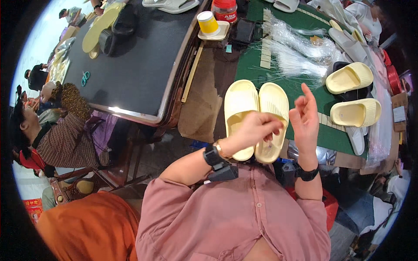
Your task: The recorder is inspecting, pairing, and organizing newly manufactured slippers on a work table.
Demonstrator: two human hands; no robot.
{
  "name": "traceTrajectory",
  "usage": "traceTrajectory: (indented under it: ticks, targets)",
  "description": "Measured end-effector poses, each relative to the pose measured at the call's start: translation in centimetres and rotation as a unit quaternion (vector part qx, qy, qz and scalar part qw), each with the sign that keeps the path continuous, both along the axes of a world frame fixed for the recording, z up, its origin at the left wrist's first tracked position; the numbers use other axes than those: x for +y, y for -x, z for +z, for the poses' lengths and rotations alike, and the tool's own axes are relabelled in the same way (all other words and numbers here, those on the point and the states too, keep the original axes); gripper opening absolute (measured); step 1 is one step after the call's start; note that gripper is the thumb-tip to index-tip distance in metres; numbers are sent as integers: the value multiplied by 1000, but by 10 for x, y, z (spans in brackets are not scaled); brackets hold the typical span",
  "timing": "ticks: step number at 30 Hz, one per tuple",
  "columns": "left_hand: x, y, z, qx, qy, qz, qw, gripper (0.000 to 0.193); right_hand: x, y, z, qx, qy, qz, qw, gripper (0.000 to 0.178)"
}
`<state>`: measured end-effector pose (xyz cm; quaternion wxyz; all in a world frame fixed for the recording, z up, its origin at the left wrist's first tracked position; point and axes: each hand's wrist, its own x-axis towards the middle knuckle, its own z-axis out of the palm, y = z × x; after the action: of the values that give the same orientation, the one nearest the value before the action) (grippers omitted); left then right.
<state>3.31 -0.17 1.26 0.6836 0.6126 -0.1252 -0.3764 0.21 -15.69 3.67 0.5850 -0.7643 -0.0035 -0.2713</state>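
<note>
A pair of pale yellow slide slippers lies side by side at the near edge of the green mat: the left slipper (241, 96) and the right slipper (273, 96). Above their lower halves hovers my left hand (260, 127), its fingers curled closed; whatever they may pinch is too small to make out. Just right of the pair, my right hand (306, 116) is raised with forefinger stretched up and thumb apart, and nothing shows in it. Beyond the slippers lies a heap of thin clear plastic strands (296, 50).
More yellow slippers (350, 78) rest at the right, over dark ones. A yellow-and-white cup (208, 24) and a red-lidded jar (224, 11) stand at the back. On the dark table (143, 52) at left are teal scissors (85, 78). A seated person (69, 139) is at far left.
</note>
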Motion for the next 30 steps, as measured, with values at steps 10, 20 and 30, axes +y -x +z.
traceTrajectory:
  ticks: [10,20,30]
  targets:
    - [63,-20,37,14,99,183,978,25,-15,59,0,228,121,77,963,9]
    - [84,18,2,79,-96,19,992,30,-11,86,-6,-12,292,63,954,20]
    - [93,34,-20,100,-262,-131,951,34,2,111,-38,212,318,128,915,8]
